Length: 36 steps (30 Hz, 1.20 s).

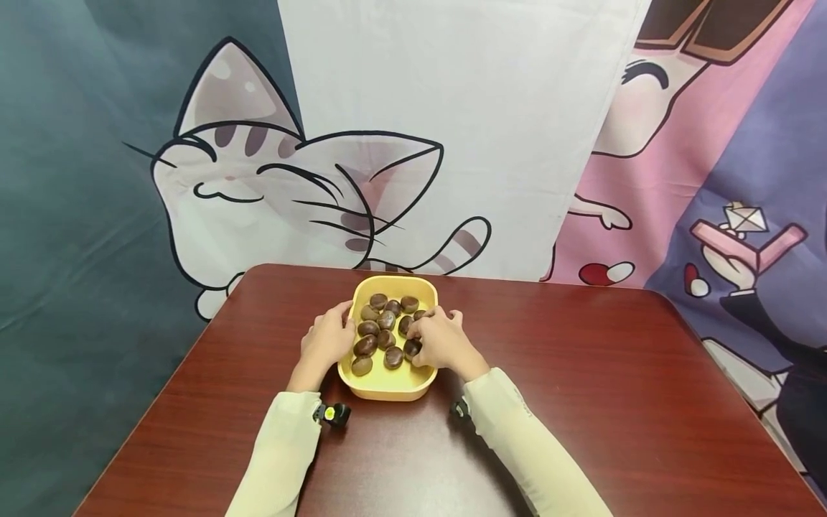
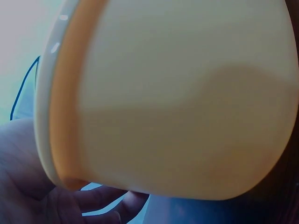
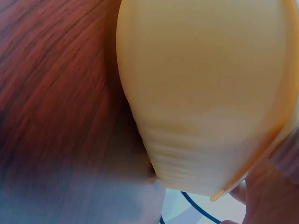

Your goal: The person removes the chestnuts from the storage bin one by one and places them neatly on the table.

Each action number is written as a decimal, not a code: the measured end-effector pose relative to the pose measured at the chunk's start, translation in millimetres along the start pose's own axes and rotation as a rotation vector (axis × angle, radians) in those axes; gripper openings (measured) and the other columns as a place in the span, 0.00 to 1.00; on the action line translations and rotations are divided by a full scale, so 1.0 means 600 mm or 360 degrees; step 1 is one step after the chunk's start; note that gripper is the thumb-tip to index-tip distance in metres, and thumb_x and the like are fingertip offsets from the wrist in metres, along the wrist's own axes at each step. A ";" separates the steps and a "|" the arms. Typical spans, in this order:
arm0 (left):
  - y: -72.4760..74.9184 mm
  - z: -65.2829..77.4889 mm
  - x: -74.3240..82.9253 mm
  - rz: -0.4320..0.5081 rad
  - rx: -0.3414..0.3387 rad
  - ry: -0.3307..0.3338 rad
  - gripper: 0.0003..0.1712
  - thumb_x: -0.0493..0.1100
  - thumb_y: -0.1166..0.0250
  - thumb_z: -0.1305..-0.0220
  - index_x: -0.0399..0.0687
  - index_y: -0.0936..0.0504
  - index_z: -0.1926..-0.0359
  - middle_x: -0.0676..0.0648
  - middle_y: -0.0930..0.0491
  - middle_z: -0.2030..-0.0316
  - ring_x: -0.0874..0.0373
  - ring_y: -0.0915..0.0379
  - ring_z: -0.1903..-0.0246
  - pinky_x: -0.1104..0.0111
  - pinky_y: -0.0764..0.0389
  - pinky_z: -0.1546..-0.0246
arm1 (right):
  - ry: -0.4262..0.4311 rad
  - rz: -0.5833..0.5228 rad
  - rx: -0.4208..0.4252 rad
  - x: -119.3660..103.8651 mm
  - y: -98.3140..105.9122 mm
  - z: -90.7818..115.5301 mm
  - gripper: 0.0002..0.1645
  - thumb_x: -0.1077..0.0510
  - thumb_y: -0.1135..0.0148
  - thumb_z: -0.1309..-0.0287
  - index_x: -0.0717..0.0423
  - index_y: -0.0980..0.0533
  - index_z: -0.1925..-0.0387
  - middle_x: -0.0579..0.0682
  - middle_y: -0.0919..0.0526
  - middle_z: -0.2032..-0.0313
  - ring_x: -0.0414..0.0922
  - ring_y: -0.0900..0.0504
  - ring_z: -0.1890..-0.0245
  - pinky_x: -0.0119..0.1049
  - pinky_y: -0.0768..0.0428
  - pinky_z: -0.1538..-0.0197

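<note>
A yellow plastic basin (image 1: pixel 388 394) with rounded corners stands on the table, holding several glossy brown chestnuts (image 1: pixel 393 357). At its left side, my left hand (image 1: pixel 331 336) grips the rim. The left wrist view shows the basin's outer wall (image 2: pixel 187 93) up close, with fingers (image 2: pixel 96 198) past its far end. Over the right rim, my right hand (image 1: pixel 446 342) reaches inside, thumb and fingers pinching a dark chestnut (image 1: pixel 411 350) near the right wall. In the right wrist view the basin wall (image 3: pixel 205 84) hides most of that hand.
The reddish-brown wooden table (image 1: pixel 581 388) extends on both sides of the basin. Behind its far edge hangs a cloth backdrop (image 1: pixel 465 93) with a cartoon cat. Each wrist wears a small black camera (image 1: pixel 336 414) below the cream sleeves.
</note>
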<state>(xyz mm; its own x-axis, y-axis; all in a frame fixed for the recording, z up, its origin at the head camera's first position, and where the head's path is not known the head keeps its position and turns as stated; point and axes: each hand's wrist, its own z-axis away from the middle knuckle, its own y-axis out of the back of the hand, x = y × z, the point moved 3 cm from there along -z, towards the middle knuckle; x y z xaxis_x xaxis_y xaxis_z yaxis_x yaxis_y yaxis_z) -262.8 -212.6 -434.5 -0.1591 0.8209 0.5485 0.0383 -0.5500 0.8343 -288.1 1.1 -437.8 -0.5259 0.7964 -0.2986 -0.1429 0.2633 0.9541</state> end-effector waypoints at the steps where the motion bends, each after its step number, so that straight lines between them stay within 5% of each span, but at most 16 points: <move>1: 0.001 0.000 0.001 -0.0001 0.0003 0.0000 0.28 0.47 0.49 0.26 0.56 0.33 0.27 0.42 0.22 0.42 0.47 0.23 0.68 0.54 0.26 0.70 | 0.0007 -0.0001 0.0007 0.001 0.001 0.000 0.16 0.53 0.19 0.68 0.42 0.14 0.69 0.34 0.18 0.71 0.49 0.30 0.47 0.63 0.46 0.41; 9: 0.000 0.003 0.003 -0.0025 -0.0002 -0.0005 0.28 0.48 0.50 0.26 0.55 0.34 0.27 0.41 0.24 0.38 0.45 0.21 0.62 0.52 0.25 0.67 | 0.0026 -0.0177 0.0056 0.007 0.003 0.003 0.18 0.50 0.20 0.69 0.42 0.17 0.70 0.32 0.22 0.77 0.46 0.31 0.52 0.59 0.46 0.45; 21: -0.006 0.004 -0.003 -0.0016 -0.0023 0.0003 0.29 0.47 0.51 0.26 0.55 0.35 0.26 0.40 0.25 0.38 0.48 0.22 0.67 0.55 0.26 0.71 | -0.0018 -0.0622 0.0356 0.026 0.021 0.012 0.23 0.53 0.24 0.60 0.46 0.16 0.56 0.42 0.13 0.59 0.48 0.20 0.54 0.53 0.42 0.52; 36: -0.004 0.007 0.003 -0.0038 0.0053 -0.0035 0.29 0.47 0.50 0.27 0.54 0.34 0.26 0.40 0.26 0.36 0.41 0.21 0.59 0.49 0.24 0.67 | -0.0042 -0.0794 0.0521 0.068 0.055 0.028 0.29 0.54 0.26 0.55 0.53 0.18 0.47 0.47 0.15 0.55 0.48 0.19 0.53 0.59 0.40 0.49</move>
<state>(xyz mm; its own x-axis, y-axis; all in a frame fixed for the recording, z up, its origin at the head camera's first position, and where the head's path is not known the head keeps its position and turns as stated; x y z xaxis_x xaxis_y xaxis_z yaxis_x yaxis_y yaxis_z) -259.2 -209.4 -435.3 -0.1386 0.8373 0.5289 0.0674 -0.5249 0.8485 -300.0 51.6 -418.8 -0.4400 0.5455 -0.7133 -0.0990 0.7600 0.6424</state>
